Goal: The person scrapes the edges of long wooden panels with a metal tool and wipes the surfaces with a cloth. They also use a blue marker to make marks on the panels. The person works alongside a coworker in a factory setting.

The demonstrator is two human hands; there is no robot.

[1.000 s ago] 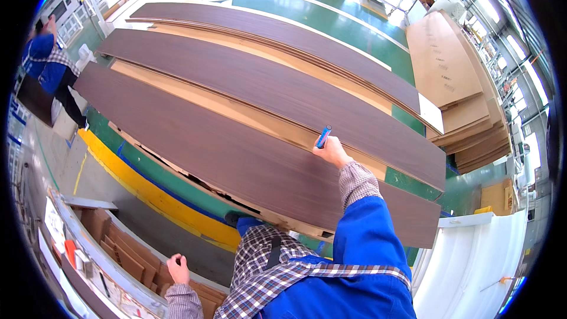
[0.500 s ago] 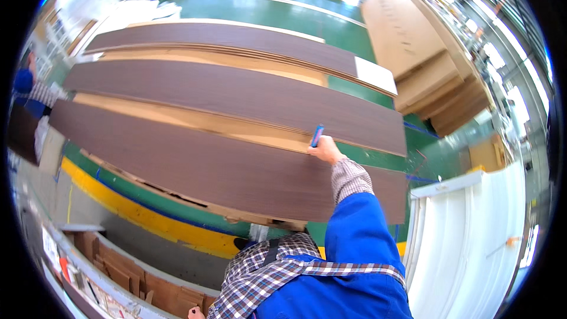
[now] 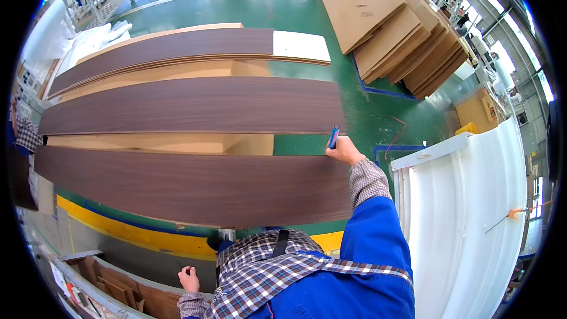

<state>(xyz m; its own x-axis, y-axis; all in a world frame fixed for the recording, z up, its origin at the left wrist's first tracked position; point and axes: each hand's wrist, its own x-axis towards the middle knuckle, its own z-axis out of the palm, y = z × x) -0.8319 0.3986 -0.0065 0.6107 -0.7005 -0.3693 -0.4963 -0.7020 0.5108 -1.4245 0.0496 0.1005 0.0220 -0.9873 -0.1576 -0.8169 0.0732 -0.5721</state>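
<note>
At the upper right of the frame I see a fanned stack of flat brown cardboard sheets lying on the green floor, faint dark print on the top sheet. I see no signs or screens.

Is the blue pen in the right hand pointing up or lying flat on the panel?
Pointing up: the right hand grips the blue pen at its lower end, above the dark wood panel.
</note>
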